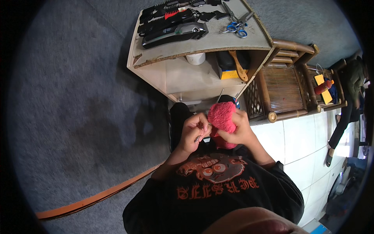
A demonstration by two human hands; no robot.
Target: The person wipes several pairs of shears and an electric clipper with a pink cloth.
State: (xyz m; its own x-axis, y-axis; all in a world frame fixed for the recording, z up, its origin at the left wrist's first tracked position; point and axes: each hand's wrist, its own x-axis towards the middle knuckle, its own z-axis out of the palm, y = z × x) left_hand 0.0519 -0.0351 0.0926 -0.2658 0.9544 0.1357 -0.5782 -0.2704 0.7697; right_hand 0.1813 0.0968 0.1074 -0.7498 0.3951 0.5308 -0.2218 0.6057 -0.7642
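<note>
My left hand [195, 131] is closed around a thin metal tool [197, 138]; only small parts of it show between the fingers, so its kind cannot be told. Bunched in my right hand [240, 128] is a red fluffy cloth [222, 115], part of which hangs below the fingers. Both hands are close together in front of my black printed shirt, with the cloth beside the left fingertips. A thin metal rod [221, 95] juts up just beyond the cloth; whether it joins the held tool cannot be told.
Ahead, a worn cabinet [204, 54] bears hair clippers [175, 34], guard combs and blue-ringed scissors [238, 27]. Its shelf holds a white container [196, 58] and a wooden-handled brush [239, 66]. Bamboo seating [283, 87] with a red bottle [323, 87] stands right; a person [347, 96] is beyond.
</note>
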